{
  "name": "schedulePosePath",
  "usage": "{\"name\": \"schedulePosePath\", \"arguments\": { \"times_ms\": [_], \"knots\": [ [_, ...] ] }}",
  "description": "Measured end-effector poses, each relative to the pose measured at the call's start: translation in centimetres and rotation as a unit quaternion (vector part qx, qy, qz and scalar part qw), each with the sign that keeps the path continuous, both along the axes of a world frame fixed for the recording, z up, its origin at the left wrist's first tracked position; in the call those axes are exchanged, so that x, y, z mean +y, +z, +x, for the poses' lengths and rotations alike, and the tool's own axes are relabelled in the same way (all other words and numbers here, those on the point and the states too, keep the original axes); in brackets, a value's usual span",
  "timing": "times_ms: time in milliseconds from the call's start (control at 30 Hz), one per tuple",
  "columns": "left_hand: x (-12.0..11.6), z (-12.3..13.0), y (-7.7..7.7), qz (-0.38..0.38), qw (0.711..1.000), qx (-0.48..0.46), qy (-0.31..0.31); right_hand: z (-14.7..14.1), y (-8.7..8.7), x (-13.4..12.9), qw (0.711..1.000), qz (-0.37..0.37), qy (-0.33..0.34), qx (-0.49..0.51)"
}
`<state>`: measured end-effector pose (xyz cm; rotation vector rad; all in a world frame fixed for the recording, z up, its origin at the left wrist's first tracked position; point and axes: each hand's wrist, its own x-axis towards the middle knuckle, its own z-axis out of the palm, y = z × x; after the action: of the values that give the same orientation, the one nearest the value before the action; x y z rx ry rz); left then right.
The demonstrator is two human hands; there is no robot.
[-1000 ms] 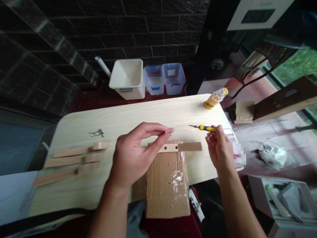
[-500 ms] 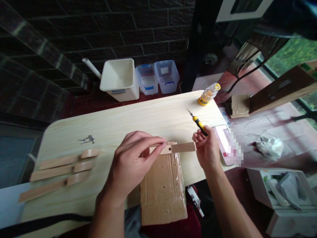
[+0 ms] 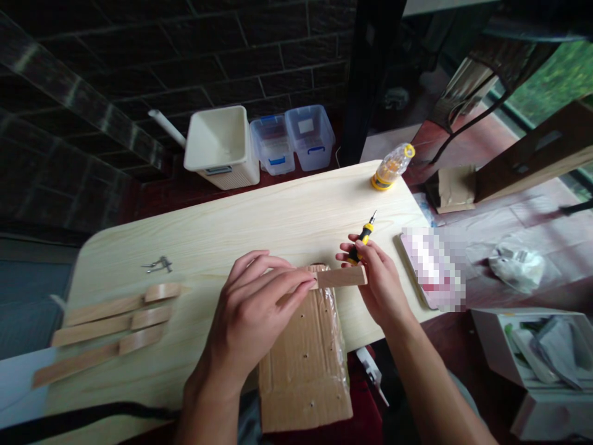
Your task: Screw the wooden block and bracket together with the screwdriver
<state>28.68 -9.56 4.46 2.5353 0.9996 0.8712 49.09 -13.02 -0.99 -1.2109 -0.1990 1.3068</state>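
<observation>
The left hand (image 3: 257,306) pinches at the smooth, pale wood strip (image 3: 341,277), thumb and forefinger together; whatever lies between them is hidden. The strip lies across the ribbed, tape-glossed cardboard (image 3: 303,371) at the bench's (image 3: 222,216) near edge. Loosely curled, the right hand (image 3: 377,278) holds the yellow-and-black screwdriver (image 3: 362,241), its thin metal tip up. Three jointed wood pieces (image 3: 97,334) and some metal screws (image 3: 159,265) lie left on the light-grained bench. Beyond stand plastic bins (image 3: 272,145) and a dark brick wall (image 3: 222,55).
</observation>
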Motion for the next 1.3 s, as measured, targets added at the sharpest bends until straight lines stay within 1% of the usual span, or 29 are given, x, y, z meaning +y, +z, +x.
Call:
{"name": "schedulePosePath", "arguments": {
  "times_ms": [100, 233, 333, 567, 733, 967, 1300],
  "knots": [
    [0.0, 0.0, 0.0, 0.001, 1.000, 0.000, 0.009, -0.1, -0.4, -0.2, 1.000, -0.007, 0.014, -0.015],
    [-0.1, -0.2, 0.0, -0.008, 1.000, 0.003, 0.013, 0.1, -0.9, -0.5, 0.999, -0.026, 0.014, -0.034],
    [-0.1, -0.2, -0.1, -0.009, 1.000, 0.012, 0.014, 0.1, -1.1, -0.5, 0.999, -0.034, 0.013, -0.031],
    [-0.2, 0.2, 0.1, -0.009, 1.000, 0.026, 0.005, -0.5, -0.9, -0.1, 0.999, -0.035, 0.019, 0.009],
    [-0.2, 0.1, 0.0, -0.004, 0.999, 0.031, 0.006, -0.5, -1.0, -0.2, 0.999, -0.038, 0.024, -0.005],
    [0.0, 0.2, -0.3, -0.001, 0.999, 0.046, 0.002, -0.4, -1.2, -0.1, 0.999, -0.042, 0.020, 0.008],
    [-0.3, 0.4, -0.5, -0.003, 0.998, 0.065, 0.003, -0.1, -1.3, -0.4, 0.999, -0.042, 0.018, 0.007]
  ]
}}
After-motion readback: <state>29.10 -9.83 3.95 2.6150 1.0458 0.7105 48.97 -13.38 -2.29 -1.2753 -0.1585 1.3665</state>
